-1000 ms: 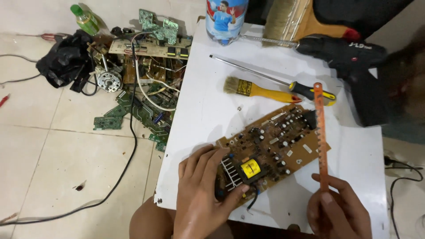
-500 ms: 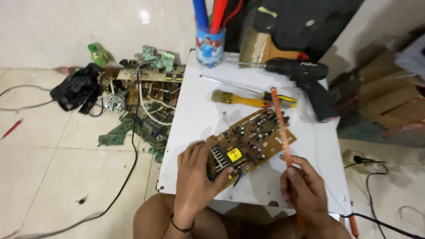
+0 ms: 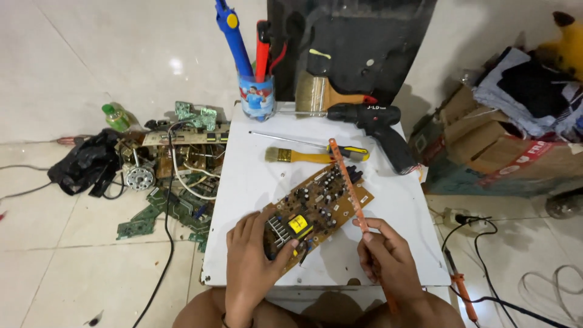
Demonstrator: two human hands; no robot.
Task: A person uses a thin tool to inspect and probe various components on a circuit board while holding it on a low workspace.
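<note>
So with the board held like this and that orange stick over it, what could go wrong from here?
1. The left hand pins only one end of the circuit board, so it could pivot or slide on the white table if pushed.
2. The long orange stick in the right hand lies across the parts and might bend or knock them.
3. Fingers rest by the metal fins, which may scrape them.
</note>
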